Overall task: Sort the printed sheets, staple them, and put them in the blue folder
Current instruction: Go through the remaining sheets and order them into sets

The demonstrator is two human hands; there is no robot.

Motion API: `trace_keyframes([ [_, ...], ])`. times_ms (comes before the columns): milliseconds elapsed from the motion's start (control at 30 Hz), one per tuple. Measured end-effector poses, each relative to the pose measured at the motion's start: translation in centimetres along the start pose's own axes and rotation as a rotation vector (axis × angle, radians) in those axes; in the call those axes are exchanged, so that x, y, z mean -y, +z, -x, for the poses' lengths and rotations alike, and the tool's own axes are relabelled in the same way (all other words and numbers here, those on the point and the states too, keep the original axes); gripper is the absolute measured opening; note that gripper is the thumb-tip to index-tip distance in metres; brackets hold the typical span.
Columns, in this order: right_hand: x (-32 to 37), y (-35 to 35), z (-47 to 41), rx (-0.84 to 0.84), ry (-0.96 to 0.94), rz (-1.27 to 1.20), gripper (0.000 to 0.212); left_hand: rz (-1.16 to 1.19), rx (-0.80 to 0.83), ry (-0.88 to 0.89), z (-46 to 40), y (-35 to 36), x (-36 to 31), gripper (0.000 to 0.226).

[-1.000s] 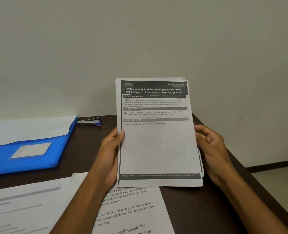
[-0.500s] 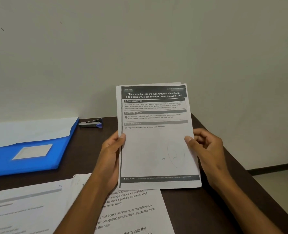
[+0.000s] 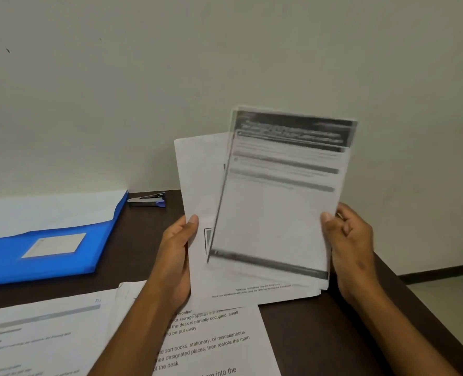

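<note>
Front sheet (image 3: 282, 196), pinched under the right hand (image 3: 351, 248) thumb: print smeared, unreadable. Rear sheet (image 3: 200, 180), by the left hand (image 3: 174, 256) thumb: mostly covered, possibly several pages. Fingers behind paper hidden. Desk sheets (image 3: 46, 332) cropped below.

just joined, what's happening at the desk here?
A person is sorting printed sheets held up over the desk. The right hand holds the top sheet, blurred and tilted off the pile; the left hand holds the rest of the stack. More sheets lie flat below. The stapler and blue folder sit untouched at the left, so no stapling or filing yet.
</note>
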State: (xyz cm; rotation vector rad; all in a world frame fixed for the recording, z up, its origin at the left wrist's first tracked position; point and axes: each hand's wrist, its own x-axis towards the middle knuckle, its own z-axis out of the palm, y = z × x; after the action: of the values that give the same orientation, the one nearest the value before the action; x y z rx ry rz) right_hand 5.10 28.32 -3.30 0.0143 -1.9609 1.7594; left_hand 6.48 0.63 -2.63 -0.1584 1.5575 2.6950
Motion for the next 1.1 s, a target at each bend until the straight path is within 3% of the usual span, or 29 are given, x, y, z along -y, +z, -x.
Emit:
trace_keyframes([
  [167, -1.3, -3.8, -2.0, -0.618, 0.223, -0.143, 0.023, 0.053, -0.012, -0.010, 0.0, -0.3, -0.1, 0.029],
  [300, -2.1, -5.4, -2.5, -0.744, 0.272, -0.144, 0.037, 0.070, 0.010, -0.022, 0.1, -0.3, -0.1, 0.030],
  [567, -1.8, -3.1, -2.1, -0.312, 0.254, -0.104, 0.017, 0.047, 0.022, -0.010, 0.1, 0.0, -0.1, 0.032],
  [1100, 1.1, -0.7, 0.2, 0.271, 0.168, -0.108, 0.028, -0.047, 0.083, 0.010, 0.6, 0.7, -0.1, 0.029],
])
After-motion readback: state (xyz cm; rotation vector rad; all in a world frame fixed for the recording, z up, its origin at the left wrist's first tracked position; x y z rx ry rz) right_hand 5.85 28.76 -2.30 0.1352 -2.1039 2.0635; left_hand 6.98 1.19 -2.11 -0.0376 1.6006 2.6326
